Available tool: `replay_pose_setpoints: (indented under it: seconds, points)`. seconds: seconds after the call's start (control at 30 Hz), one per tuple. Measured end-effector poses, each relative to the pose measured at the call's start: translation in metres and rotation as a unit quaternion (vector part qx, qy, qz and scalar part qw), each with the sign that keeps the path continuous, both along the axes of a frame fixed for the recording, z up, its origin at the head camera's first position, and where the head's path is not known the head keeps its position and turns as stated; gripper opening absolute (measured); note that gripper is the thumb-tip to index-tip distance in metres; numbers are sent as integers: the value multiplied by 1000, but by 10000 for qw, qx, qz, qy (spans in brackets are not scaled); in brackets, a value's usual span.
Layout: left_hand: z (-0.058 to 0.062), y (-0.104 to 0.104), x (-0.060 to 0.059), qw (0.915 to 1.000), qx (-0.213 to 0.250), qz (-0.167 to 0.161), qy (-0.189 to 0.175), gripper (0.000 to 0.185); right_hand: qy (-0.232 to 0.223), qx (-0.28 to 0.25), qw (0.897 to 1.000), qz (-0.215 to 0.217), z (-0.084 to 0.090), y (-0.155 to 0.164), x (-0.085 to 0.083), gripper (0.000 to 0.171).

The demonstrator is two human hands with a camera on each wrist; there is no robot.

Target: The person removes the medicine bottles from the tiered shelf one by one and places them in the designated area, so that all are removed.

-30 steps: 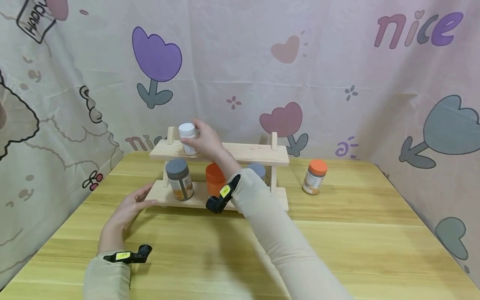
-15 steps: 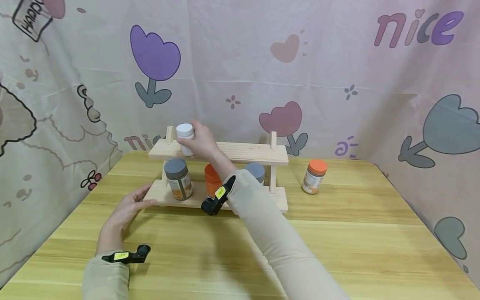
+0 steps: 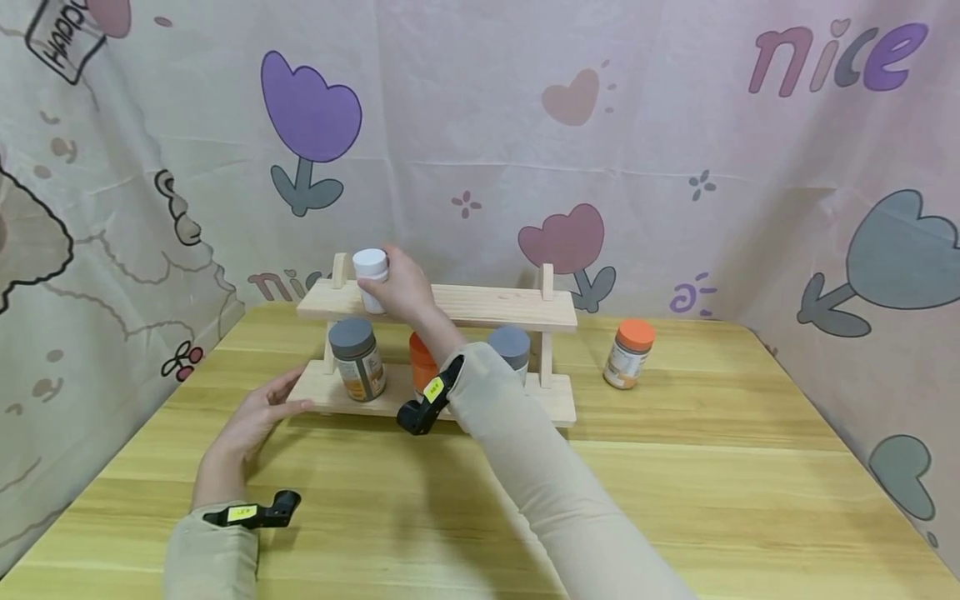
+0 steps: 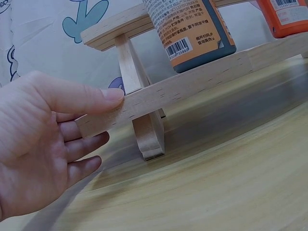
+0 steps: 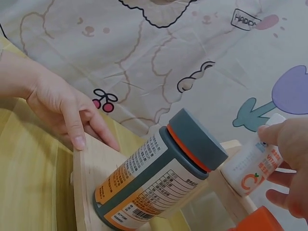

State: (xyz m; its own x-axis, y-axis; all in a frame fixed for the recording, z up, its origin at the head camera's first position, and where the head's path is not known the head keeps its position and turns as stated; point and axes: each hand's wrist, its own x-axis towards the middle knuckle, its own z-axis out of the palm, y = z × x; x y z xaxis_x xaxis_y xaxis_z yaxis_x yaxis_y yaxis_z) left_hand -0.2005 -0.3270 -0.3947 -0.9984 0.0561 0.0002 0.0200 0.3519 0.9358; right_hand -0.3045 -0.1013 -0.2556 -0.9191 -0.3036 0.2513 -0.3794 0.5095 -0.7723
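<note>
The right hand (image 3: 405,287) partly hides the white bottle (image 3: 370,268); beyond the left hand (image 4: 45,139), its wrist view crops the grey jar (image 4: 192,36).

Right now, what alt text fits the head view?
A right hand holds a white bottle at the top of a wooden rack; the left hand grips its lower shelf. Three jars stand there, another jar on the table.

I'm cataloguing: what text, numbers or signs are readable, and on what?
"nice": backdrop; again smaller, partly hidden.
"HAPP", ending unclear: backdrop.
"VITA", ending unclear: white bottle.
"C": white bottle.
"查询真伪": left gray-lidded jar.
Too small or blurred: most other print, rightmost orange-lidded jar's label, wrist tags.
</note>
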Motion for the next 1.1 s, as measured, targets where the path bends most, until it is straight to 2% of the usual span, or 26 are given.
replay_pose_setpoints:
  seconds: [0.17, 0.43, 0.67, 0.83, 1.1]
  points:
    - [0, 0, -1, 10000, -51, -12, 20, 77, 189, 242, 9995, -105, 2, 5, 1, 57]
    - [-1, 2, -1, 10000, -31, -53, 12, 77, 135, 37, 9999, -41, 13, 24, -3, 53]
    - [-3, -1, 0, 10000, 47, -3, -83, 80, 197, 60, 9997, -136, 23, 42, -8, 54]
    - [-1, 1, -1, 9999, 87, -31, -101, 79, 137, -105, 9997, -165, 27, 61, -8, 54]
    - [0, 1, -1, 9999, 25, -57, -126, 78, 80, -672, 9975, -193, 32, 97, -10, 53]
